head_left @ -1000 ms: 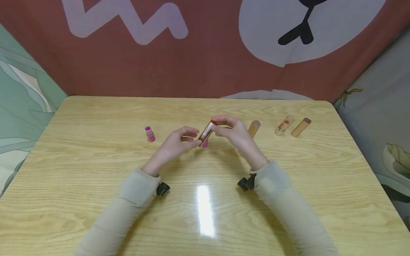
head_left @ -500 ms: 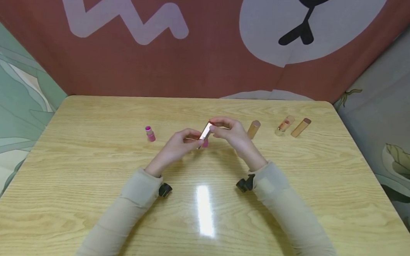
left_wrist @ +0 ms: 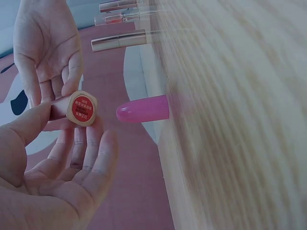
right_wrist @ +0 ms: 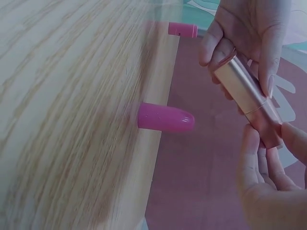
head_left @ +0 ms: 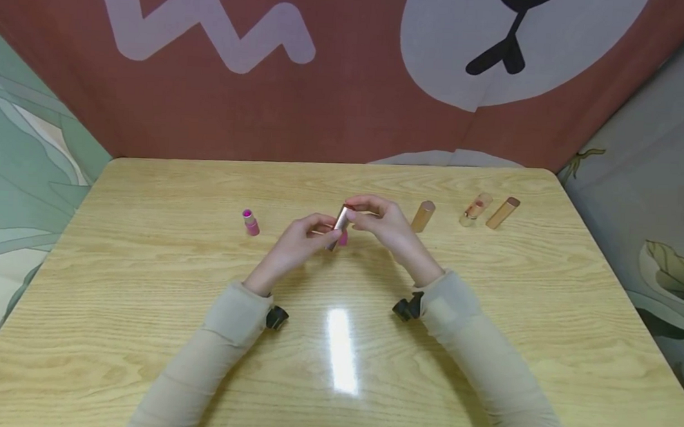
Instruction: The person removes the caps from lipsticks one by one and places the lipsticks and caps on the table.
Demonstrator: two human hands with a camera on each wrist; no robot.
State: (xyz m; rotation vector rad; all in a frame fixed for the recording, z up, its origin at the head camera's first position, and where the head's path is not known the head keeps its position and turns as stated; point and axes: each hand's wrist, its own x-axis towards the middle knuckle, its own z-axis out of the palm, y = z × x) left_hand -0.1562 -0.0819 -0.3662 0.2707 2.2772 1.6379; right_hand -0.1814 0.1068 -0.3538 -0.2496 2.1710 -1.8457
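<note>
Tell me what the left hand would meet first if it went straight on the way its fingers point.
Beyond the shiny rose-gold lipstick tube it grips, the left hand would probably meet the right hand, which holds the tube's upper end; exact depth is unclear.

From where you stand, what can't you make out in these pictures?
- Pink rounded piece, head view: partly hidden behind the held tube.
- Smallest print on the red label, left wrist view: too small and blurred to read.
- Inside of the held tube, all views: its metallic casing hides it.
- Right hand, right wrist view: cut off by the right edge.
- Clear tube, head view: fine details too small.
</note>
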